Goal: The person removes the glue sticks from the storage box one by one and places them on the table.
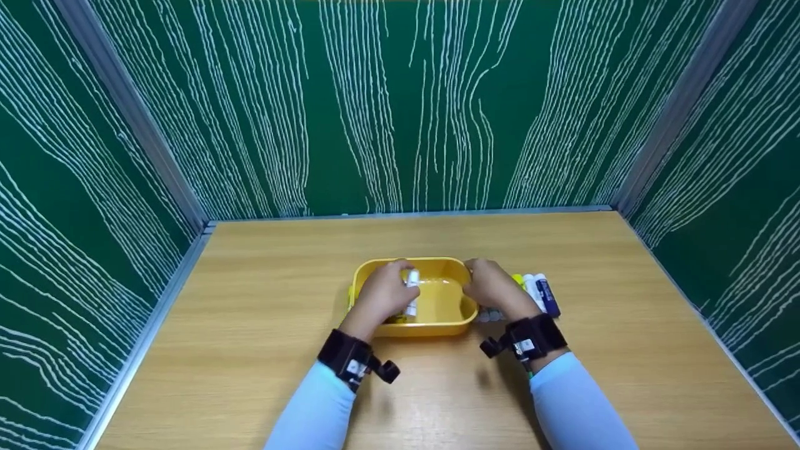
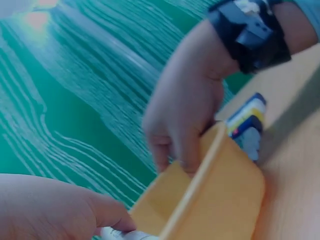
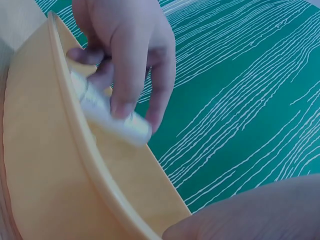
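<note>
A yellow plastic basket (image 1: 425,330) sits on the wooden table in front of me. My left hand (image 1: 382,292) reaches over its left half and pinches a white capped tube (image 1: 412,306) between thumb and fingers. In the right wrist view the white tube (image 3: 112,112) slants just inside the rim. My right hand (image 1: 497,289) grips the right end of the basket, its thumb inside the rim. In the left wrist view the right hand (image 2: 182,105) comes down over that end. Part of the basket's left interior is hidden under my left hand.
Beside the basket's right end lies a row of capped tubes, among them a navy tube (image 1: 547,296) and a white tube (image 1: 532,289). Small grey round pieces (image 1: 490,315) show below my right wrist. Green panels (image 1: 400,112) with white wavy lines wall the table (image 1: 281,281) on three sides.
</note>
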The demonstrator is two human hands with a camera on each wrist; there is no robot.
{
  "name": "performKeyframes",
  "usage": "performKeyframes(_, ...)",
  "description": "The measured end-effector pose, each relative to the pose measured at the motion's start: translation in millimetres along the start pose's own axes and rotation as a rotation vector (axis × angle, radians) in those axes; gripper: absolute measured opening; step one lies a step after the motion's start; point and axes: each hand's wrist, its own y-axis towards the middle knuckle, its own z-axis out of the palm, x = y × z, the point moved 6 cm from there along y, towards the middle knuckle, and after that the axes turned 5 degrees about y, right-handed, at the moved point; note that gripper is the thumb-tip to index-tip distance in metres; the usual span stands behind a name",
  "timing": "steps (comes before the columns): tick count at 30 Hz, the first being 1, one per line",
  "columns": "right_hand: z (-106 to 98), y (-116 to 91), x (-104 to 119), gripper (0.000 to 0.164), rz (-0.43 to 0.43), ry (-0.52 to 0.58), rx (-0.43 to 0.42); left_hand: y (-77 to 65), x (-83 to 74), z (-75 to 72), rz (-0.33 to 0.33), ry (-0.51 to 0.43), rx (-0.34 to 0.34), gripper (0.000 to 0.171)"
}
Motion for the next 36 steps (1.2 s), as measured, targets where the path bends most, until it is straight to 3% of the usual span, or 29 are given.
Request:
performKeyframes(7, 0.5, -0.8, -1.1, 0.057, 0.044, 0.023, 0.009, -9.8, 16.1, -37.1, 0.030, -0.075, -0.057, 0.058)
performKeyframes(13, 2.1, -0.4, -2.3, 0.051, 0.047, 0.029, 0.017, -14.9, 36.6, -64.8, -0.015, -0.158, -0.066, 0.056)
performKeyframes(19, 0.8, -0.5, -1.2, 0.051, -0.025, 0.006, -0.012, -16.3, 56.0, -87.5, -0.053, -0.159, -0.102, 0.053)
performKeyframes(23, -0.5, -0.4, 1.1, 0.049, -0.084, -0.027, -0.023, -17.1, 67.3, -97.7, -0.085, -0.107, -0.121, 0.055)
performKeyframes(30, -1.2, 0.1, -0.7, 0.053, -0.024, 0.002, 0.007, -14.7, 90.2, -106.1, -0.156, -0.066, -0.096, 0.057)
performKeyframes(36, -0.1, 0.6, -1.6, 0.053, -0.034, 0.015, 0.011, -13.3, 106.6, -104.6, -0.219, -0.011, -0.066, 0.057)
